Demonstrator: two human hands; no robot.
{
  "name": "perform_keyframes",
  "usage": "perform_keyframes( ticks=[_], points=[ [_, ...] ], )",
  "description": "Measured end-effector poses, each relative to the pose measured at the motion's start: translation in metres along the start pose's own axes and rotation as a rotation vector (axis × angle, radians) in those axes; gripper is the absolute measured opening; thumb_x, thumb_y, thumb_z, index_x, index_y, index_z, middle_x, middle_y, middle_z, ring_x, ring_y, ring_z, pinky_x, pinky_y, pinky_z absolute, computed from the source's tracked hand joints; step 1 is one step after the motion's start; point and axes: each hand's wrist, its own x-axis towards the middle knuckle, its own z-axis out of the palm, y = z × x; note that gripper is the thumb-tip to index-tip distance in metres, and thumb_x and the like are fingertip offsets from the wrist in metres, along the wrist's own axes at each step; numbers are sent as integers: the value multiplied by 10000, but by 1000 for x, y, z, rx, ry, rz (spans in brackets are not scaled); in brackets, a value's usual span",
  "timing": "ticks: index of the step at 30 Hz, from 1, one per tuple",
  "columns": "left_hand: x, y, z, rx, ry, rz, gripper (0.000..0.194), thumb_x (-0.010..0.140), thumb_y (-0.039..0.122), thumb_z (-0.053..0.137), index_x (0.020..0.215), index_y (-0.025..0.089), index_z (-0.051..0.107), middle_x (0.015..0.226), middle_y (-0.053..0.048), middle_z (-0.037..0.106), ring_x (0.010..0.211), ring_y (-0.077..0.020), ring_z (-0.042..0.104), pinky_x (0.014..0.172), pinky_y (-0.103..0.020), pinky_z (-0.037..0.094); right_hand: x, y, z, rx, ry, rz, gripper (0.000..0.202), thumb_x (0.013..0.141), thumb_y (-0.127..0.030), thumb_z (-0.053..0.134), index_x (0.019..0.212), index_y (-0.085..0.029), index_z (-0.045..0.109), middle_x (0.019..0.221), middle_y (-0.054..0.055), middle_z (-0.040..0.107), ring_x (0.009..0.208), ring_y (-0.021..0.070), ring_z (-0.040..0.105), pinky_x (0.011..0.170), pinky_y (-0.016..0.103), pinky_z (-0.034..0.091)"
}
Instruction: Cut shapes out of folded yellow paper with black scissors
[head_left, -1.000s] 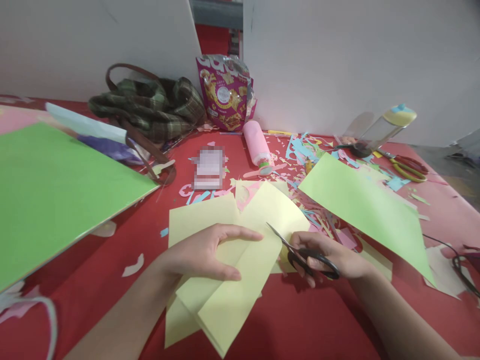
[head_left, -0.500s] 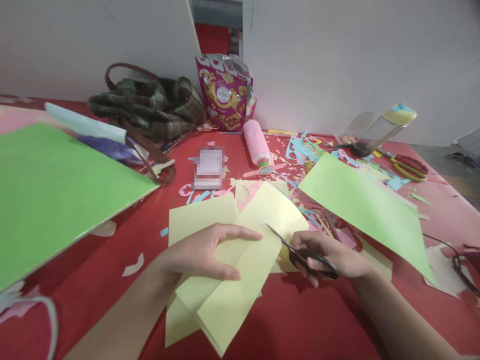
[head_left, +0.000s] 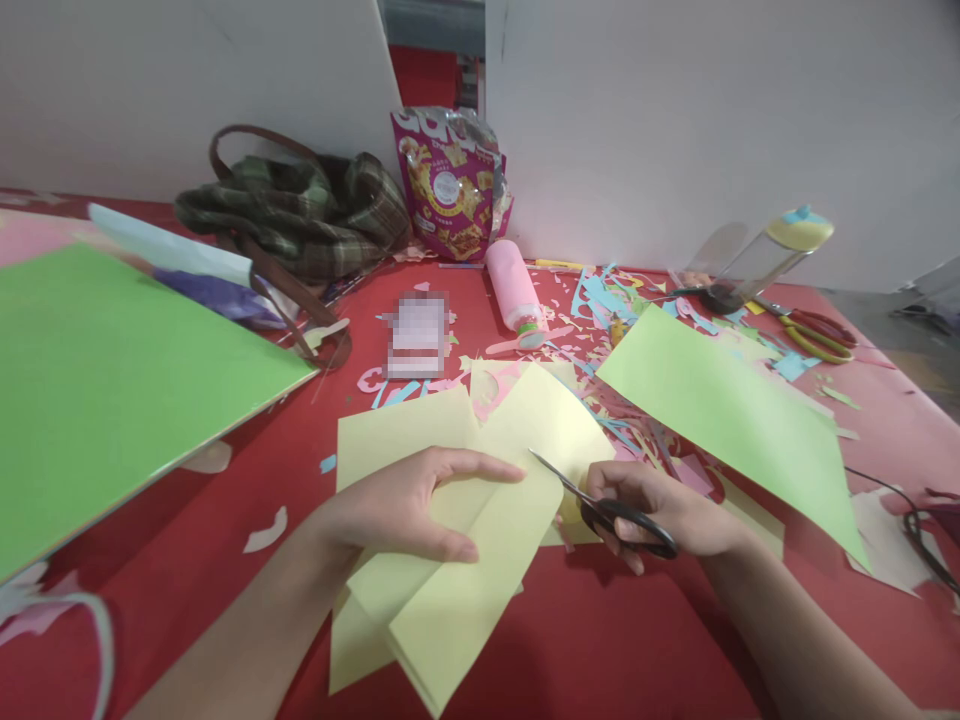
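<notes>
My left hand (head_left: pixel 409 500) lies over a folded pale yellow paper (head_left: pixel 495 560), its thumb and forefinger stretched apart on top; its other fingers are hidden. More pale yellow sheets (head_left: pixel 405 425) are spread beneath and behind this paper. Black-handled scissors (head_left: pixel 634 528) are held in my right hand (head_left: pixel 660 505), with fingers in the loops. Their blades look closed and point up and left over the yellow paper, tip close to my left forefinger. From this angle I cannot tell whether the tip touches the paper.
Green sheets (head_left: pixel 135 390) lie left, another light green sheet (head_left: pixel 727 430) right. Paper scraps (head_left: pixel 600 300) litter the red table. Behind are a plaid bag (head_left: pixel 300 210), a snack bag (head_left: pixel 450 190), a pink bottle (head_left: pixel 512 285), a clear bottle (head_left: pixel 765 265) and red-and-yellow-handled scissors (head_left: pixel 817 335).
The near end of the folded yellow paper has shifted slightly left and toward me. The scissors have tilted a little in my right hand, their loops now seen more edge-on.
</notes>
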Motion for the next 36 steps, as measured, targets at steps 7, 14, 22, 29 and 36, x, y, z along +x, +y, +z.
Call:
perform_keyframes(
  ticks=[7, 14, 22, 29, 36],
  points=[
    [0, 0, 0, -12, -16, 3, 606, 608, 304, 657, 1165, 291, 420, 1239, 26, 444, 1143, -190, 380, 958, -277, 268, 0, -1, -1, -8, 4, 26, 327, 671, -381, 614, 709, -167, 370, 585, -32, 508, 387, 54, 496, 340, 155, 309],
    [-1, 1, -1, -10, -13, -19, 612, 607, 318, 652, 1171, 291, 415, 1246, 11, 436, 1139, -206, 384, 955, -307, 277, -1, 1, -2, 16, 19, 32, 333, 677, -363, 616, 708, -178, 341, 592, -33, 516, 392, 59, 507, 326, 147, 310],
    [-1, 2, -1, -7, -23, -10, 614, 605, 302, 659, 1169, 295, 415, 1236, 25, 445, 1130, -199, 394, 943, -286, 289, -2, 1, -2, 40, 28, 50, 339, 668, -331, 632, 707, -183, 330, 584, -31, 537, 371, 54, 497, 322, 147, 344],
    [-1, 2, -2, -19, -27, -1, 617, 606, 294, 667, 1169, 293, 415, 1236, 29, 444, 1135, -180, 389, 952, -266, 278, -1, -2, -2, -23, -3, 11, 355, 660, -389, 620, 729, -180, 340, 609, -23, 515, 398, 46, 467, 339, 145, 313],
    [0, 2, 0, -26, -55, 1, 615, 601, 299, 670, 1164, 298, 424, 1227, 34, 454, 1118, -186, 407, 939, -258, 292, -1, -4, -1, -25, -58, 3, 375, 677, -467, 568, 758, -167, 358, 612, -20, 483, 425, 55, 453, 368, 165, 302]
  ],
)
